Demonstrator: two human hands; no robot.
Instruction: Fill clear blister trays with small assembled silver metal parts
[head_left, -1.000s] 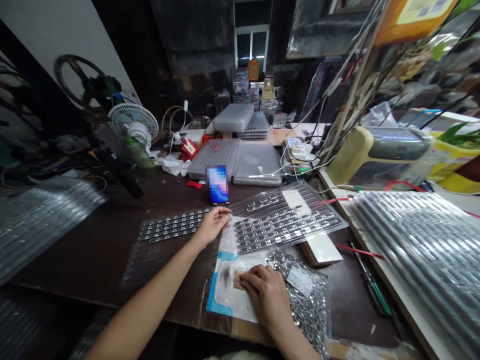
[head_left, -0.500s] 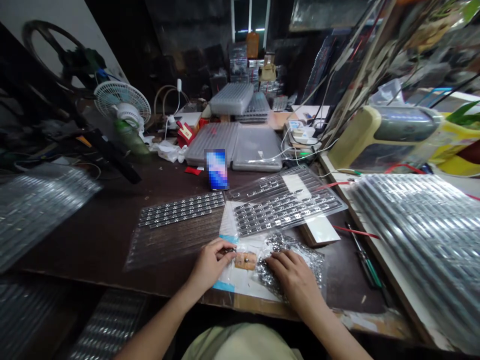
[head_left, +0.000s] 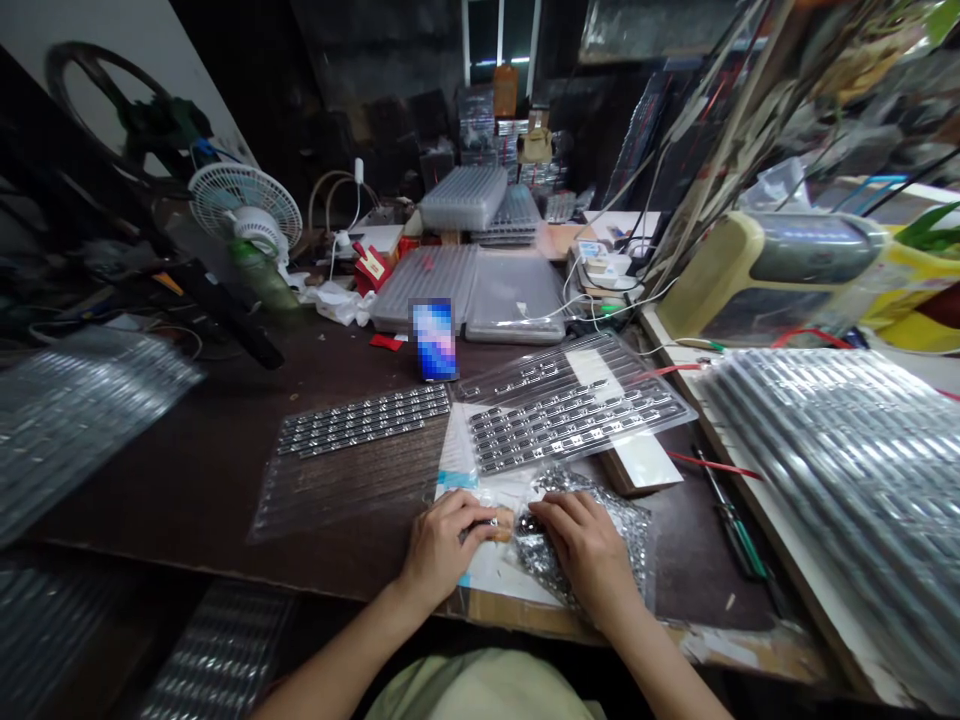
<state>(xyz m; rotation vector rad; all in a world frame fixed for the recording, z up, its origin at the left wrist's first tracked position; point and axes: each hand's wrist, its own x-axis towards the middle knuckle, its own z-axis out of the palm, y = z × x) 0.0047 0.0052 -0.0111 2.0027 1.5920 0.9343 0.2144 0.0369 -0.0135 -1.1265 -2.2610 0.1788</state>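
My left hand (head_left: 448, 540) is pinched at a small orange-brown block (head_left: 505, 524) on the white sheet, covering its left part. A small dark metal part (head_left: 491, 521) shows at its fingertips. My right hand (head_left: 586, 545) rests on a clear plastic bag (head_left: 634, 540) full of small shiny metal pieces. Its fingers are curled at the bag's left side, and what they pinch, if anything, is hidden. Beyond my hands lies a clear ribbed tray (head_left: 555, 420) with rows of metal parts. Another ribbed tray (head_left: 360, 440) to the left has similar rows in its far half.
A phone (head_left: 435, 340) with a blurred screen stands behind the trays. A green-handled screwdriver (head_left: 742, 540) lies at the right, beside a stack of ribbed trays (head_left: 832, 480). More trays (head_left: 82, 420) are stacked at the left. A fan (head_left: 247, 205) stands at the back left.
My left hand has moved right, onto the orange-brown block, bringing its fingertips to the block's middle. My right hand stays at the bag, with only a slight shift.
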